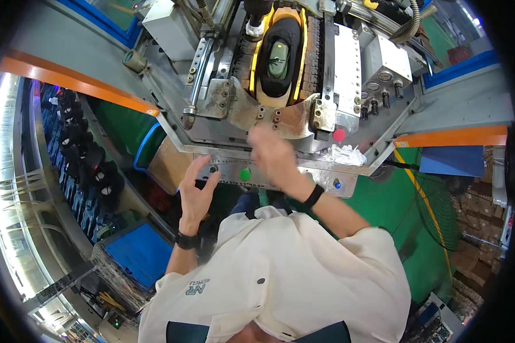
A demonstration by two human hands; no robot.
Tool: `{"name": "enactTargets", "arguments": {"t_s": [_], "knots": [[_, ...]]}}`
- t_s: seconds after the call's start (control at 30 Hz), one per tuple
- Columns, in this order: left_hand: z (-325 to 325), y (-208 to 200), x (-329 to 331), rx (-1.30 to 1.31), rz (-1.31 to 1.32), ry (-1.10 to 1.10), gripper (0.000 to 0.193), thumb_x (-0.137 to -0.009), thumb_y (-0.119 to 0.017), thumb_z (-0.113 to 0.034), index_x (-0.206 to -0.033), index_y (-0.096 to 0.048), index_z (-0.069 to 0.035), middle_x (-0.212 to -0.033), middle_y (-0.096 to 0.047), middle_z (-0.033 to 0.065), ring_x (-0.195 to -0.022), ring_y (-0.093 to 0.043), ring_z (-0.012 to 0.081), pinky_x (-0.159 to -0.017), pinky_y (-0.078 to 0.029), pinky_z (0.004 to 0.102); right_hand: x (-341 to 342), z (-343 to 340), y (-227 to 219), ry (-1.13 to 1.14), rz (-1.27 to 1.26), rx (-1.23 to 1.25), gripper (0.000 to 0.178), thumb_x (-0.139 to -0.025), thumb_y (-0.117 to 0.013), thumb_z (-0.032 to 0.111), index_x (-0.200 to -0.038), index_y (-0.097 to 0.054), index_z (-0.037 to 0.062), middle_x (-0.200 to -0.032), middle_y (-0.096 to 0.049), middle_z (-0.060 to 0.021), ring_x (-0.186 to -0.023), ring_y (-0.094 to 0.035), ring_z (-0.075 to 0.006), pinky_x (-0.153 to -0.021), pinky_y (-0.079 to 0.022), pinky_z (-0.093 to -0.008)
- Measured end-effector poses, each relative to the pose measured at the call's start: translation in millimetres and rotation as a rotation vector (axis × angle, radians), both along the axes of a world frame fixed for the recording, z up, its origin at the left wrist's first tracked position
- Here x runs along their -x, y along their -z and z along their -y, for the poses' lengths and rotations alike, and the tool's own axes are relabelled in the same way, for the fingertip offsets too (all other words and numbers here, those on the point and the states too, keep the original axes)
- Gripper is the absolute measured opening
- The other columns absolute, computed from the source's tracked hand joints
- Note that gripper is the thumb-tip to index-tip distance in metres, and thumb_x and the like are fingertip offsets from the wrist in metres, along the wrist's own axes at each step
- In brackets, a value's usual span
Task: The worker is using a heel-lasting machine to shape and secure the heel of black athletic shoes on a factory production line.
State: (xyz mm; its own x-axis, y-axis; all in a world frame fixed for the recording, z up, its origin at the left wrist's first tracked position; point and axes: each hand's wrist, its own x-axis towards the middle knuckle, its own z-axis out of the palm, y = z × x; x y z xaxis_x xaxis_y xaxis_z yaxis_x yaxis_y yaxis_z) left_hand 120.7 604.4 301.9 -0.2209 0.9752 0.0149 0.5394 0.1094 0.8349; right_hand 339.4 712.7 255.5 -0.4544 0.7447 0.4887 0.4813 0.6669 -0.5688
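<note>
sitting clamped in the middle of the machine point(303, 86) is a black shoe upper point(280, 57) on a last, sole side up, with a yellow rim around it and a greenish oval patch in its middle. metal plates and rows of bolts close in around it from below and from both sides.

right hand point(272, 154) is up just below that shoe, in front of the rusty curved plate point(257, 111). it's motion-blurred, so i can't tell if the fingers are spread or curled, and i can't see anything in it. black band on that wrist.

left hand point(195, 191) is lower and to the left, fingers spread wide and empty, fingertips right at the metal control strip point(280, 174) along the front edge of the machine. black watch on that wrist. a green button point(245, 174) sits on the strip between the two hands, a blue button point(337, 184) further right.

a pink knob point(339, 135) and a crumpled white rag point(343, 154) lie on the ledge right of the right hand. off to the left, a curved conveyor carries a row of black shoes point(86, 154), with a blue crate point(140, 251) lower down.
</note>
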Motion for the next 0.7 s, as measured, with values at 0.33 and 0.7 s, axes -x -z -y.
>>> {"name": "enactTargets", "arguments": {"t_s": [0.33, 0.7], "knots": [[34, -1, 2, 0.024, 0.037, -0.049, 0.042, -0.087, -0.076, -0.008, -0.128, -0.067, -0.002, -0.129, -0.068, 0.0164, -0.127, -0.06, 0.0287, -0.11, -0.043, 0.0378, 7, -39, -80, -0.122, -0.164, -0.137, 0.04, -0.086, -0.071, 0.015, -0.123, -0.064, 0.0016, -0.123, -0.067, -0.02, -0.109, -0.067, -0.0334, -0.089, -0.055, -0.047], [41, 22, 4, 0.202, 0.185, 0.02, 0.04, -0.087, -0.076, -0.013, -0.125, -0.067, 0.0, -0.116, -0.072, 0.0171, -0.114, -0.068, 0.0259, -0.101, -0.048, 0.0345, -22, -226, -299, -0.069, -0.702, 0.079, 0.046, -0.085, -0.079, 0.021, -0.12, -0.063, -0.003, -0.099, -0.07, -0.0089, -0.085, -0.067, -0.0126, -0.069, -0.055, -0.027]]}}
